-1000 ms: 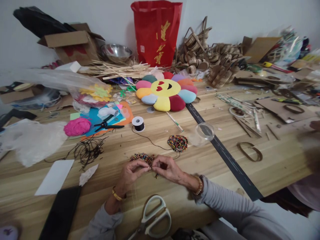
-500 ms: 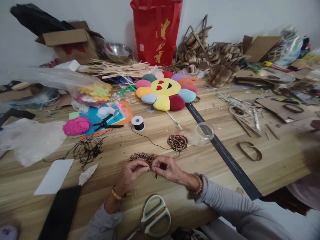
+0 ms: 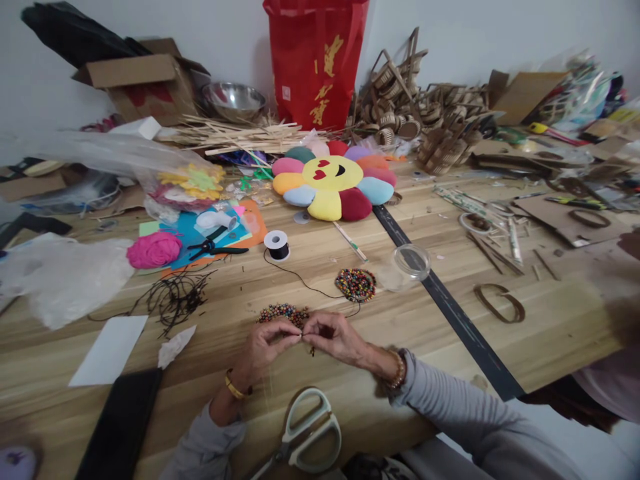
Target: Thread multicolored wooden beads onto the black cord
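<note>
One head-worn camera looks forward and down across the near table (image 3: pixel 560 327) toward a wall (image 3: pixel 480 40).

Spool (image 3: pixel 277 251) behind two bead clusters (image 3: pixel 355 287), scissors (image 3: pixel 286 449) in front, cushion (image 3: pixel 333 177) farther back, all on the table (image 3: pixel 410 320).

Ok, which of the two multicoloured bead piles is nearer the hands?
The near bead pile, just behind the fingers of the left hand and partly hidden by them; the other pile lies apart, beside the clear plastic tub.

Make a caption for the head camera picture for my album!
Left hand and right hand pinch close together beside colourful beads, with a smiling flower cushion beyond.
</note>
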`<state>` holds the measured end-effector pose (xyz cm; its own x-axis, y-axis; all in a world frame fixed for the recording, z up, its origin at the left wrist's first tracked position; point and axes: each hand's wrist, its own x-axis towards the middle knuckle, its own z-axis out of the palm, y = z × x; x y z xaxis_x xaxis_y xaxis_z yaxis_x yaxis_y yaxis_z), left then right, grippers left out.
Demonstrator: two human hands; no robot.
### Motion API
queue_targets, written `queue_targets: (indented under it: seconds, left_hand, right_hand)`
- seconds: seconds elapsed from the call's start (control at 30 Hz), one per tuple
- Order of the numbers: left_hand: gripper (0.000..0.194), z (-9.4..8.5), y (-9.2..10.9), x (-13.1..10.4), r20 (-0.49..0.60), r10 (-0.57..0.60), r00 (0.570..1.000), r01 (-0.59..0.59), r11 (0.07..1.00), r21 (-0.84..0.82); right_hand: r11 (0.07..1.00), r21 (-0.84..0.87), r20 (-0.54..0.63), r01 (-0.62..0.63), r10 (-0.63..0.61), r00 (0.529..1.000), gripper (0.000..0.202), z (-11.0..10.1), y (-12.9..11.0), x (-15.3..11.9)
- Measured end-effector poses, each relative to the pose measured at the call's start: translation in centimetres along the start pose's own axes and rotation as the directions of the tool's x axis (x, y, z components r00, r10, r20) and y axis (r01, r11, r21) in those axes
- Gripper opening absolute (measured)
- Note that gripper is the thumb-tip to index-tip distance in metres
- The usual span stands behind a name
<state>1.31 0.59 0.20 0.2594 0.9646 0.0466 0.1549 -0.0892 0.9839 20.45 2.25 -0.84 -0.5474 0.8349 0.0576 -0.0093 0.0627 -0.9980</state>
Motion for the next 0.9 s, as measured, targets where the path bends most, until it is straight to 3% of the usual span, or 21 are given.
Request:
queue_targets:
  seconds: [0.17, 0.33, 0.67, 0.9]
  left_hand:
    - [0.019, 0.0, 0.2, 0.0, 0.017, -0.007, 1.000, 0.007, 1.000, -0.026]
    - [0.021, 0.1, 0.1, -0.1, 0.018, -0.031, 0.999, 0.033, 0.995, -0.094]
    - [0.028, 0.2, 0.9, 0.0, 0.002, 0.038, 0.999, -0.038, 0.998, -0.059]
    - [0.023, 0.2, 0.0, -0.1, 0.015, 0.086, 0.996, -0.086, 0.996, -0.015]
  right_hand:
    - [0.994, 0.101, 0.023, -0.049, 0.047, 0.999, 0.037, 0.1, 0.0, 0.0]
    - [0.992, 0.123, 0.052, -0.013, 0.007, 0.999, 0.036, 0.1, -0.5, 0.0]
    - [0.978, -0.144, 0.128, 0.152, -0.134, 0.983, 0.026, -0.4, -0.9, -0.2]
    - [0.997, 0.051, 0.126, -0.051, 0.044, 0.991, 0.034, -0.1, -0.5, -0.3]
